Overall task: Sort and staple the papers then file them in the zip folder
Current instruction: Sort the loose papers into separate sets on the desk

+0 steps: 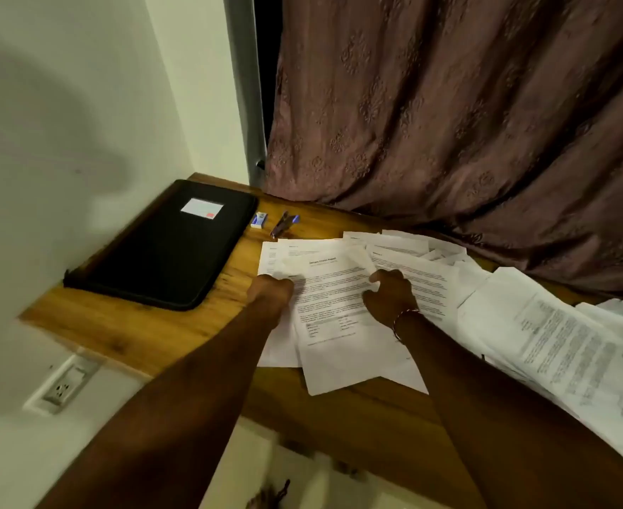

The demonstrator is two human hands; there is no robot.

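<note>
hands grip one printed sheet (334, 314) btwn them. left hand (271, 292) is curled on its left edge, thumb on top. right hand (391, 295) holds the right edge w/ fingers curled in and thumb raised; a thin wrist band (402, 319) sits just behind it. sheet has a centred title, paragraphs and a short block of rows lower down, wording too blurred to read. it lies askew on a few other sheets (271, 257) on the wooden table (137, 332).

loose papers (560, 347) fan out to the right in an overlapping spread, reaching the frame edge and running back toward the curtain (449, 123).

beyond the left hand, near the table's back edge: stapler (284, 224) w/ a blue end, and just left of it a small blue-and-white staple box (259, 219), not touching. left of those the black zip folder (166, 247) lies flat and closed in the corner by the wall, white label on its cover, well apart from both hands. wall socket (64, 389) below the table edge.
</note>
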